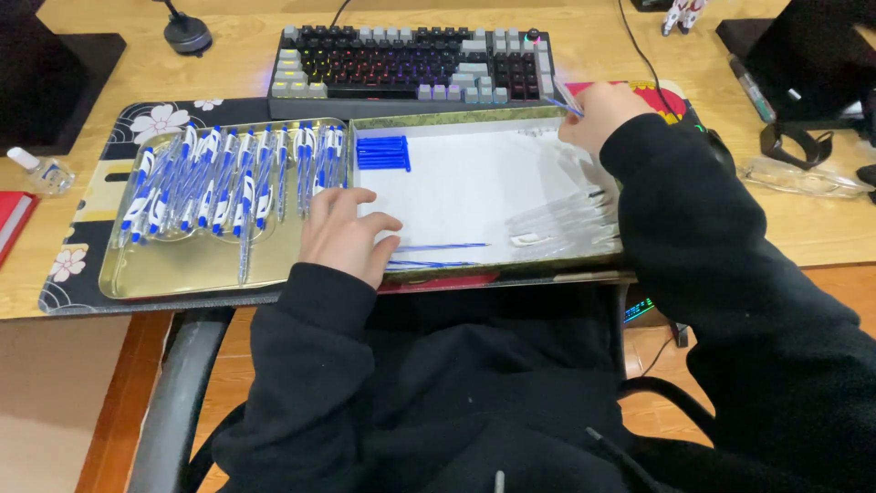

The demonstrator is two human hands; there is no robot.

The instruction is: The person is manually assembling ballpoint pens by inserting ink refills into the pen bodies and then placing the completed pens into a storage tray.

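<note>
Far left of the pale wooden surface: small clear plastic bottle beside a red book. Next, shallow gold metal tray holding a row of assembled blue-and-white ballpoint pens. Left hand rests flat where the tray meets the white-lined rectangular box, fingers loosely spread, gripping nothing. Inside the box: stack of blue pen caps at upper left, thin blue ink refills near the front edge, clear plastic pen barrels at right. Behind, black-and-grey mechanical keyboard. Right hand, over the box's far right corner, fingers pinched on a clear pen barrel with blue tip.
</note>
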